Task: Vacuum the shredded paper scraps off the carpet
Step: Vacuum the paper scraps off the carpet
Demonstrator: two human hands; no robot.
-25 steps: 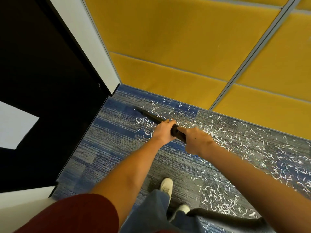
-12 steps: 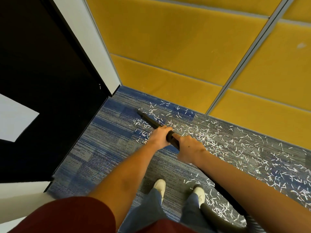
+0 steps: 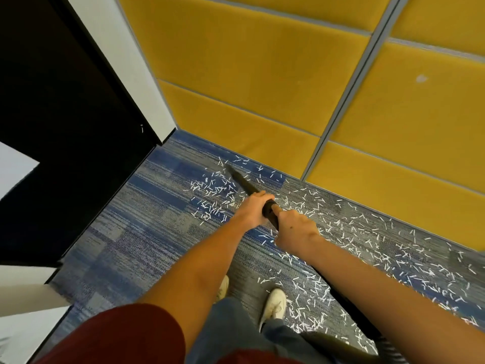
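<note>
Blue-grey striped carpet fills the floor of a corner, bounded on the far side by yellow padded wall panels and on the left by a black door with a white frame. From the head view, white shredded paper scraps lie scattered in a band along the base of the far wall, thick in the middle and running off to the right, with more near the person's white shoes. Both hands hold a black vacuum wand: the left hand wraps round it further along, the right hand grips it just behind, fingers curled about the tube. Its narrow nozzle tip sits low among the scraps close to the wall; whether it touches the carpet I cannot tell. A dark hose trails back to the near right.

Judging by how much paper is left, the vacuuming is at an early stage, working the far-left edge of the mess. Next the tip likely needs slow passes rightwards along the wall, kept low to the pile, then back toward the feet
</note>
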